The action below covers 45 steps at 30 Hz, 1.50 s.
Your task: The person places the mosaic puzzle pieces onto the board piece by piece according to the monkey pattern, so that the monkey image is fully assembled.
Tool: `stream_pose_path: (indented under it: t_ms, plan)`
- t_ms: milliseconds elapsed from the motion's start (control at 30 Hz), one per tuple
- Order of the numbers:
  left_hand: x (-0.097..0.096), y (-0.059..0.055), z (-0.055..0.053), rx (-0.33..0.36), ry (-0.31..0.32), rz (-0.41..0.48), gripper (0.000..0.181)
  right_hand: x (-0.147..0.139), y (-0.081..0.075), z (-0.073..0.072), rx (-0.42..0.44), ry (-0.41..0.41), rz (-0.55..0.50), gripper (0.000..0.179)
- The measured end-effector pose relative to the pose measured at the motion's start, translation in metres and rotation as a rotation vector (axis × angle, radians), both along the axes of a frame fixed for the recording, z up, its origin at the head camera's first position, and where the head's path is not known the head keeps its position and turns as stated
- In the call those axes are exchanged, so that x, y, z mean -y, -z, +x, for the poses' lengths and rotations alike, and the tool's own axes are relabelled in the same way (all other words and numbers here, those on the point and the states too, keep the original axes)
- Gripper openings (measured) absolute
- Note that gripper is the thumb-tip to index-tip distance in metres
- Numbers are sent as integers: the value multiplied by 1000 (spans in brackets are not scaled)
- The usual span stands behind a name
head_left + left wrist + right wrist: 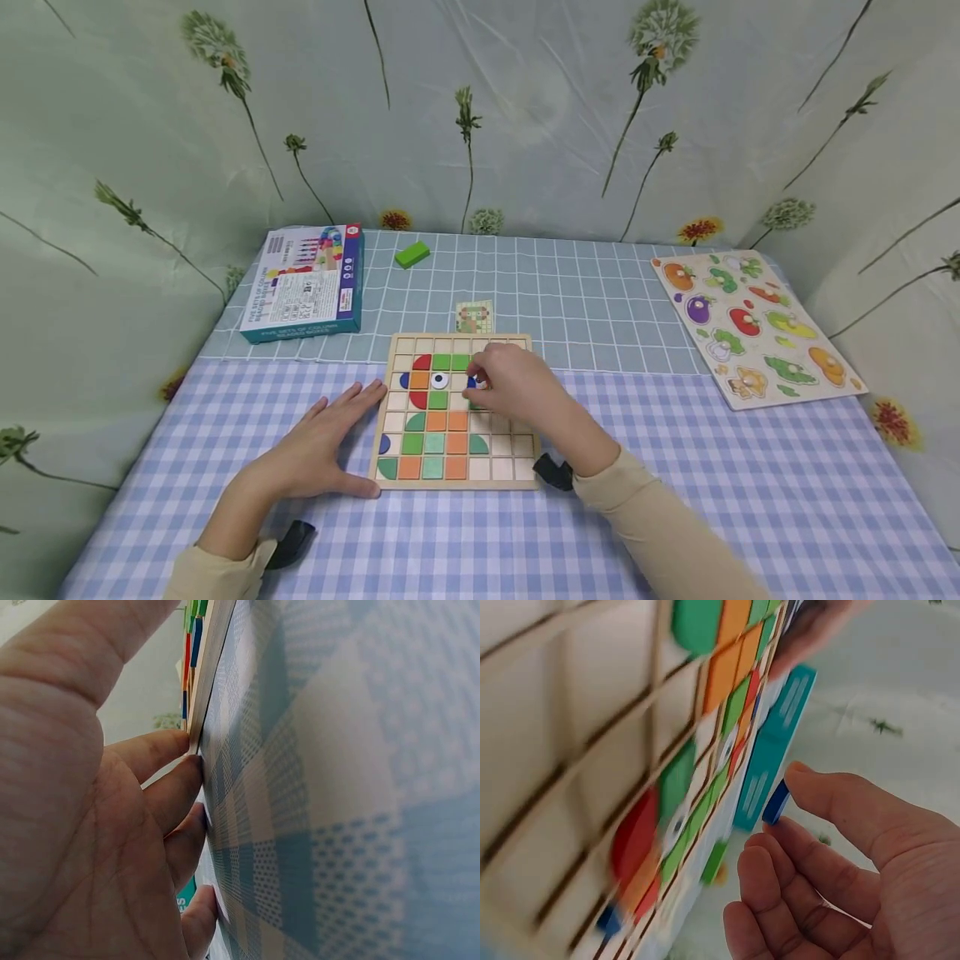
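My right hand (pixel 513 383) pinches a small blue tile (pixel 776 804) between thumb and forefinger, over the upper right part of the wooden grid board (pixel 501 472). Its fingers hide some squares there. Tiles on the board include red rounded ones, green and orange squares, teal quarter rounds and a white eye tile (pixel 439 380). Another eye tile (pixel 678 825) shows in the right wrist view, near a red rounded tile (pixel 636 838) and a blue tile (pixel 609 921). Spread along the board's left edge, my left hand (pixel 318 446) touches the frame with fingertips and thumb.
Behind the board lies a small pattern card (pixel 474 317), with a green block (pixel 412 255) farther back. A boxed toy set (pixel 303 283) sits at back left. On the right is a vegetable puzzle board (pixel 757 325). Checked cloth (pixel 645 500) covers the front.
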<state>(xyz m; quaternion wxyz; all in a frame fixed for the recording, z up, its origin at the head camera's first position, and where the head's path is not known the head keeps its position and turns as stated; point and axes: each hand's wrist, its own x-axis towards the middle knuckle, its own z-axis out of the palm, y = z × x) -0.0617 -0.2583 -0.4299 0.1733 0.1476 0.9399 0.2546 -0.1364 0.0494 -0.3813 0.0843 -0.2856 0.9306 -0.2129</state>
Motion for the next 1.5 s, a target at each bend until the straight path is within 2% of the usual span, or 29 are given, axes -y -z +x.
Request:
stream_pose_path:
  t_ms: [200,367,633,833,1300,1500]
  plan:
    - [-1,-3,0,11,-1,8,136,40,0,1,7,-89,48,23]
    - [0,-5,-1,-17,16,24,134,68,1,2,-25,-169,125,24]
    - [1,-5,-1,-37,31,36,134,97,9,5,-38,-237,178,19]
    - [1,-4,-1,-30,25,50,132,104,15,6,-40,-253,177,16]
    - [2,0,0,-11,12,35,133,102,22,8,-38,-233,160,17]
    - [2,1,0,-9,9,31,132,100,22,10,-48,-230,146,10]
